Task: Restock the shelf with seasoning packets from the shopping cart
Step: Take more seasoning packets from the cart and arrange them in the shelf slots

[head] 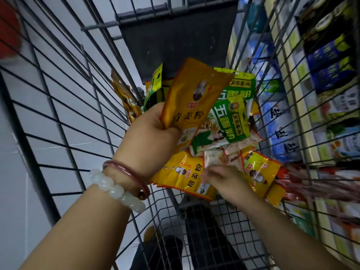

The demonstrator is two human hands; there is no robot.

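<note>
A: From the head camera, which hand has a packet?

B: The left hand (153, 125). It grips a yellow ginger-powder packet (196, 98) by its lower end, fingers curled round it, lifted above the heap. The packet's long axis runs up and to the right, away from the wrist.

A: And the right hand (224, 178)?

B: Lower and nearer the wearer, down on the pile of seasoning packets (229, 145) in the shopping cart (64, 106). It is blurred, so I cannot tell whether its fingers are pinching anything or only reaching. It lies between another yellow ginger-powder packet (187, 176) on its left and a third yellow packet (257, 168) on its right, touching or nearly touching both.

A: Which would it take?

B: My guess is the left one; its long axis runs across the hand's line of reach, and that edge lies just beside the fingertips. A green five-spice packet (229, 121) sits farther in.

A: Room to move?

B: The cart's wire walls close in on both sides; the only way out is upward. The shelf (311, 78) stands beyond the right wall, so the right hand is nearer to it.
</note>
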